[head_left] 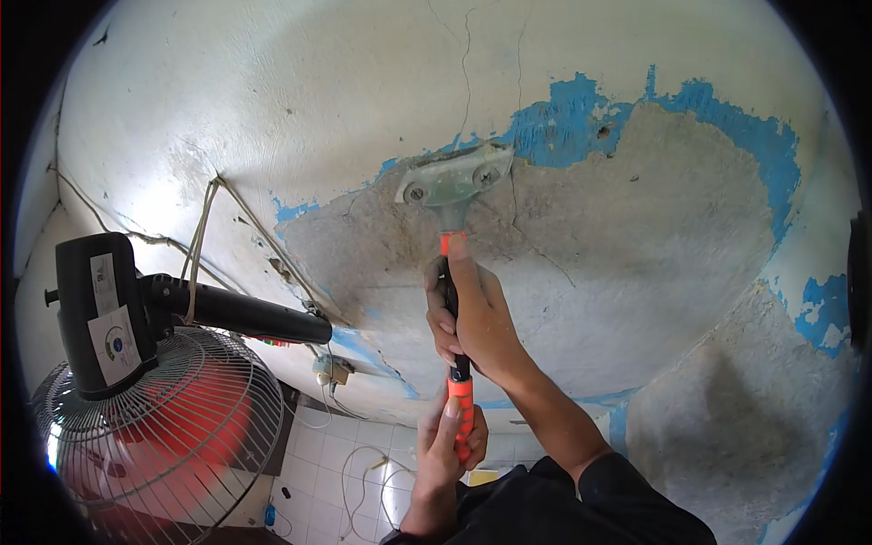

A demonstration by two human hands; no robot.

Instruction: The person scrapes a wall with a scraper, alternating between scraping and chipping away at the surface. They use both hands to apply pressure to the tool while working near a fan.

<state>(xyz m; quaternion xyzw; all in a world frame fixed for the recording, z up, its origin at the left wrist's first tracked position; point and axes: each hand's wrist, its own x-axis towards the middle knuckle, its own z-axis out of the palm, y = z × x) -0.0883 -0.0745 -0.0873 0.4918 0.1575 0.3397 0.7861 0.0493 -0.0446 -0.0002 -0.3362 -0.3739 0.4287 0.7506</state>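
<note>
One scraper [461,370], two blade screws [417,193], one fan [118,363].

the scraper [461,368] in the hands [481,320] was orange-red with dark marks on its lower grip, black along its shaft, and pale grey-green at its head. above the hands, the off-white wall [318,100] showed ragged blue paint [563,118] and mottled grey plaster [654,204]. left of them, the black fan [95,313] showed blurred red behind grey wires. below were white, gridded tiles [320,463].
</note>
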